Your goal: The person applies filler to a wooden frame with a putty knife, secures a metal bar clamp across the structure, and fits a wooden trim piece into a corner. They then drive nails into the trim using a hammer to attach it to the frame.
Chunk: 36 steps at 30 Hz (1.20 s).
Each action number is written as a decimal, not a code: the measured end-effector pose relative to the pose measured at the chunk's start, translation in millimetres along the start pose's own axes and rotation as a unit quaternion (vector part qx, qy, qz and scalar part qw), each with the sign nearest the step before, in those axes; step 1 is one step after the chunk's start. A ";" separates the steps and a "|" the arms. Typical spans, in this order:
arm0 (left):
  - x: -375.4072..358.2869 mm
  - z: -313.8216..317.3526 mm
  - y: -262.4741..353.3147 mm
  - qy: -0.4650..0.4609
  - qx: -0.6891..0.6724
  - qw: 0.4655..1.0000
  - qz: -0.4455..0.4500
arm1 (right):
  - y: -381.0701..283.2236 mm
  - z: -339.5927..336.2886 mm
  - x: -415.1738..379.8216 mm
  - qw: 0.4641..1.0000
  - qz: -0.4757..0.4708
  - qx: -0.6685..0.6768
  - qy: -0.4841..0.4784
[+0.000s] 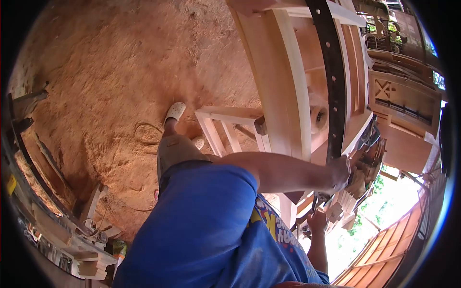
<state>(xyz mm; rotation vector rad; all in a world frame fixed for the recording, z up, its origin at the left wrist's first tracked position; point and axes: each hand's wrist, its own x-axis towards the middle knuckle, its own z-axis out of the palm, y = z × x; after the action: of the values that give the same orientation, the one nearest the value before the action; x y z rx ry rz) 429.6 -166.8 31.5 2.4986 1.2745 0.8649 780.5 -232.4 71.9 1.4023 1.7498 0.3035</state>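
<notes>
A long dark metal bar clamp [331, 77] with holes along it lies across a pale wooden frame [283, 81]. My left hand [339, 174] is closed at the near end of the clamp bar, its fingers partly hidden from view. My right hand [317, 222] is lower and closer to my body, closed around a thin dark metal part at the clamp's end; its exact shape is hard to make out. The frame has wide boards and rails, and its legs stand on the earth floor.
A low wooden stand [225, 115] is under the frame, close to my feet. Stacked wood pieces [343, 206] lie beyond my hands. Carved wooden panels [403, 103] stand farther off. Timber and tools [91, 230] line the side behind me. A cord [146, 129] lies on the dirt floor.
</notes>
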 end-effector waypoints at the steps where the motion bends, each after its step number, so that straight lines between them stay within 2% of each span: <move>1: -3.9 11.6 17.7 0.019 0.015 1.000 0.009 | 3.0 5.0 0.2 1.000 -0.012 -0.002 0.023; 4: -7.5 34.4 43.9 0.037 0.023 0.999 0.028 | 7.6 8.2 0.9 0.999 -0.033 -0.015 0.031; 5: -7.6 39.8 47.7 0.035 0.020 0.999 0.035 | 4.2 2.8 2.3 1.000 -0.015 -0.018 0.013; 8: -6.1 48.7 51.6 0.059 0.014 0.998 -0.001 | 17.2 15.8 6.5 1.000 -0.018 -0.004 0.002; 12: -6.0 50.5 50.0 0.067 -0.004 0.998 -0.008 | 17.7 5.2 4.6 0.996 -0.076 -0.038 0.011; 17: 2.9 60.3 51.6 0.068 -0.022 0.997 -0.024 | 39.9 10.0 24.9 0.987 -0.137 -0.063 -0.048; 20: 9.5 66.2 53.7 0.051 -0.009 0.998 -0.027 | 32.5 -13.1 29.0 0.984 -0.148 -0.068 -0.074; 23: 9.7 72.0 57.9 0.098 0.016 0.994 -0.047 | 26.3 -23.2 28.4 0.982 -0.162 -0.050 -0.081; 26: 11.8 67.4 54.5 0.045 -0.005 0.998 -0.034 | 32.9 -13.7 26.9 0.983 -0.170 -0.038 -0.051; 29: -1.2 54.2 43.0 0.059 -0.059 0.996 0.023 | 33.5 -8.1 28.0 0.988 -0.150 -0.023 -0.035; 31: -29.7 21.9 38.1 0.144 -0.147 0.978 0.022 | 32.7 -10.3 30.6 0.990 -0.135 -0.024 -0.034; 33: -66.7 -5.9 33.1 0.212 -0.252 0.944 0.018 | 35.9 -7.3 32.4 0.993 -0.095 -0.016 -0.063; 35: -107.7 -25.8 19.7 0.263 -0.373 0.890 0.007 | 40.9 -13.1 30.3 0.992 -0.097 0.045 -0.070; 36: -130.1 -23.3 7.6 0.264 -0.426 0.865 -0.027 | 43.1 -17.5 32.8 0.990 -0.097 0.074 -0.073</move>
<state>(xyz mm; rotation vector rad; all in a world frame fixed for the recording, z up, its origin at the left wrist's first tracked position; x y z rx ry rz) 361.8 -276.3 0.5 1.5575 0.7771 1.7109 796.8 -183.2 95.4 1.3101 1.7984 -0.0346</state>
